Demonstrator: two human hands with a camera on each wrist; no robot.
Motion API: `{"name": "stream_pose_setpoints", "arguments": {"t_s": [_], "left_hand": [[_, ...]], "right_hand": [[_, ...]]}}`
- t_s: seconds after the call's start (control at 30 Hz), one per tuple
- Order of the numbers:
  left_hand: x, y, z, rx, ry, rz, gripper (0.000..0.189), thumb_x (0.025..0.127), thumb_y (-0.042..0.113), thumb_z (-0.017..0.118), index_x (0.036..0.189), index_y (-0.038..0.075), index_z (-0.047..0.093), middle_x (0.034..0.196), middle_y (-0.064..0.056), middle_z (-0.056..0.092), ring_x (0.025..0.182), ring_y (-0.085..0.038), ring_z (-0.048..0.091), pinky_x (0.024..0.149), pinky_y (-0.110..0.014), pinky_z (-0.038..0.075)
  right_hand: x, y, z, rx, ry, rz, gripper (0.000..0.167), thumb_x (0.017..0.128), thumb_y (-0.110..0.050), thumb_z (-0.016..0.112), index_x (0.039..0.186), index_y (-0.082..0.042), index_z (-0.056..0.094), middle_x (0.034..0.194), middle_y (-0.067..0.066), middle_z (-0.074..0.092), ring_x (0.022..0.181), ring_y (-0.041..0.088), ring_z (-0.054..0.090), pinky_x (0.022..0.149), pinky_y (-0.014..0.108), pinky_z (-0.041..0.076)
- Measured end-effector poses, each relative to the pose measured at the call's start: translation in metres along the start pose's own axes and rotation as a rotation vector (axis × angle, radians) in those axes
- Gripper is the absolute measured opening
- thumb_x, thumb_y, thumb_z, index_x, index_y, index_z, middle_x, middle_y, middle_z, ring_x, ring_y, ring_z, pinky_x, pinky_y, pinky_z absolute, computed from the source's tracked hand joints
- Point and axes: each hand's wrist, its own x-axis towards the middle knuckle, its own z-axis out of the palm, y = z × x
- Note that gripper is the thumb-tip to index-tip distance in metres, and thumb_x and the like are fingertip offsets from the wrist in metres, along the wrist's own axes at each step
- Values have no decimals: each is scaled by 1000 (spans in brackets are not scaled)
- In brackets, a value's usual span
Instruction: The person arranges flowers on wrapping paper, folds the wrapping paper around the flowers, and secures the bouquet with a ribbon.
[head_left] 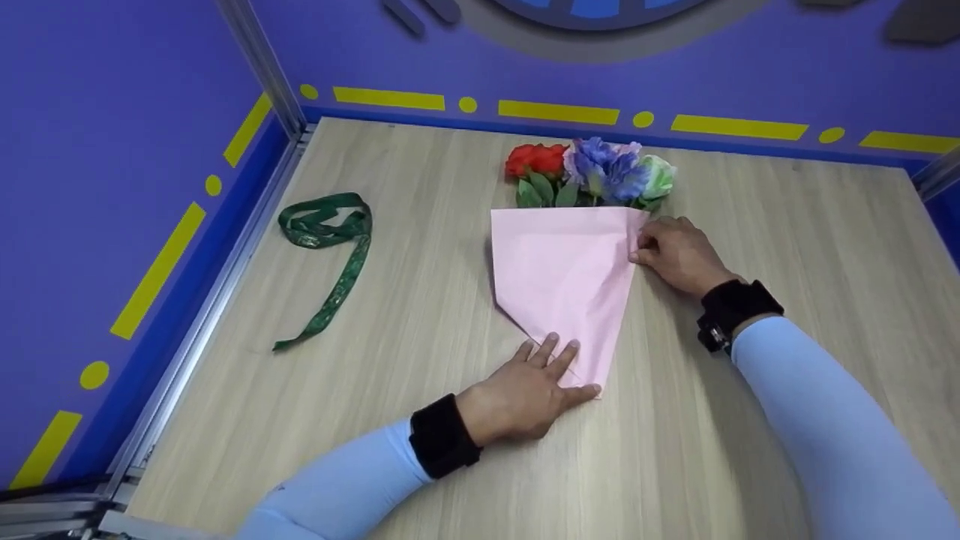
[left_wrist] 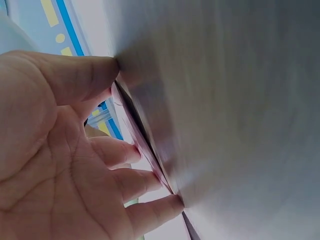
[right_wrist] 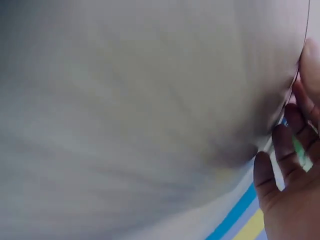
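Note:
A sheet of pink wrapping paper [head_left: 559,262] lies folded into a cone on the table. Out of its wide top stick artificial flowers: a red one [head_left: 536,160], a purple-blue one [head_left: 606,169] and a pale green one [head_left: 658,177], with green leaves below. My left hand [head_left: 521,390] presses the narrow lower end with spread fingers, the thumb at the bottom tip; the left wrist view shows its fingertips [left_wrist: 172,202] along the paper's edge. With thumb and forefinger my right hand [head_left: 679,251] pinches the upper right edge. The stems are hidden inside the wrap.
A dark green ribbon [head_left: 349,277] lies loosely looped on the wooden table [head_left: 427,225], left of the bouquet. Purple panels with yellow marks [head_left: 559,112] stand behind and on the left, joined by a metal post [head_left: 262,60].

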Motion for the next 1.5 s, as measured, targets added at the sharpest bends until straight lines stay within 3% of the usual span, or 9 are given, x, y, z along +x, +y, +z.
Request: {"name": "stream_pose_setpoints", "arguments": {"t_s": [0.1, 0.2, 0.3, 0.47, 0.67, 0.87, 1.1, 1.27, 1.5], "left_hand": [[-1, -1, 0, -10, 0, -2, 63, 109, 23, 47, 163, 49, 29, 177, -14, 15, 163, -38, 15, 129, -54, 25], [-1, -2, -1, -4, 2, -1, 62, 110, 24, 46, 164, 49, 29, 177, -15, 14, 163, -39, 15, 129, -54, 25], [-2, -4, -2, 2, -3, -5, 61, 111, 24, 44, 164, 49, 28, 177, -15, 13, 163, -39, 14, 129, -55, 25], [-2, -4, -3, 3, -16, -10, 62, 111, 24, 44, 164, 49, 26, 177, -15, 11, 163, -39, 13, 129, -55, 24], [-1, 0, -4, 25, -24, -6, 64, 110, 26, 48, 165, 49, 25, 177, -15, 12, 163, -39, 12, 129, -55, 23], [-1, 0, -5, 16, -36, -14, 63, 110, 27, 47, 165, 50, 24, 178, -14, 10, 164, -39, 11, 130, -54, 22], [-2, 0, -3, 28, -36, -1, 59, 112, 28, 41, 165, 48, 24, 177, -15, 12, 163, -39, 14, 129, -54, 25], [-1, 1, -3, 21, -40, 7, 59, 112, 29, 42, 165, 48, 23, 177, -15, 11, 163, -39, 12, 129, -54, 24], [0, 2, -3, 26, -42, 1, 59, 113, 30, 41, 165, 48, 22, 177, -15, 11, 163, -38, 13, 129, -53, 25]], "right_hand": [[-15, -18, 10, -102, 19, -44, 35, 107, -21, 61, 128, 8, 61, 131, 30, 60, 123, 51, 54, 100, 66, 45], [-29, -35, 17, -152, -97, -50, 57, 112, -25, 45, 153, 14, 39, 158, 36, 40, 148, 53, 38, 116, 71, 32], [-32, -42, 19, -145, -230, -12, 69, 114, -33, 34, 162, 13, 18, 170, 34, 18, 158, 52, 17, 123, 73, 15], [-17, -31, 13, -136, -282, 35, 74, 113, -40, 30, 165, 8, 11, 174, 30, 8, 161, 49, 8, 124, 74, 4], [-2, -17, 8, -144, -278, 53, 75, 112, -44, 29, 167, 3, 12, 175, 27, 9, 162, 49, 6, 122, 78, 1], [3, -12, 6, -135, -315, 122, 86, 110, -55, 29, 167, 3, 3, 175, 26, 2, 162, 47, 3, 122, 77, -2], [9, -14, 8, -180, -246, 148, 71, 112, -46, 28, 168, -4, 18, 173, 24, 17, 159, 49, 13, 118, 82, 2], [15, -15, 8, -188, -236, 204, 70, 111, -46, 25, 168, -6, 19, 170, 26, 19, 154, 54, 17, 116, 84, 3], [17, -8, 2, -119, -329, 274, 75, 111, -58, 19, 171, -15, 5, 175, 27, -1, 158, 57, -4, 115, 85, -5]]}}
